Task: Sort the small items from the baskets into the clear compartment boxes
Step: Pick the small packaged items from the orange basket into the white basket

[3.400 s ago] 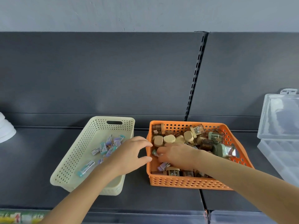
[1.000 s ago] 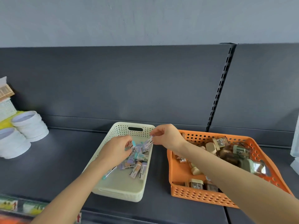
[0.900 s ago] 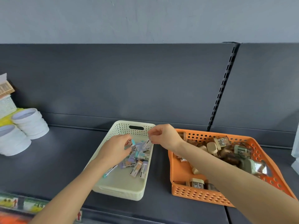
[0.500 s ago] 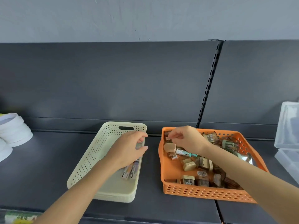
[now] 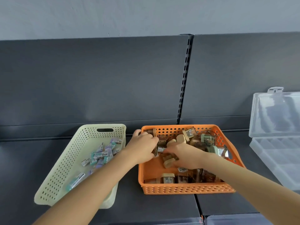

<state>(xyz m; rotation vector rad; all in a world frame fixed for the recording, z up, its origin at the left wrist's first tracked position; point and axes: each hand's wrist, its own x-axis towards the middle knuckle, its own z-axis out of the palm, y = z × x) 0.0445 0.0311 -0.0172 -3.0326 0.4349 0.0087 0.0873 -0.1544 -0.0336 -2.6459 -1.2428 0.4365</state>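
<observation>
left hand (image 5: 142, 147) in orange basket (image 5: 186, 189), curled, grip unclear | right hand (image 5: 185, 155) grips brown item (image 5: 168, 159) | cream basket (image 5: 65, 159) alongside

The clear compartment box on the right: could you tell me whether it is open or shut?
The clear compartment box is open: its lid stands raised at the back, the compartments uncovered.

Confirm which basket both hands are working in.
The orange basket, the right-hand one: the left hand and right hand both reach in among its brown and beige items. The cream basket beside it has only the left forearm crossing over it.
</observation>
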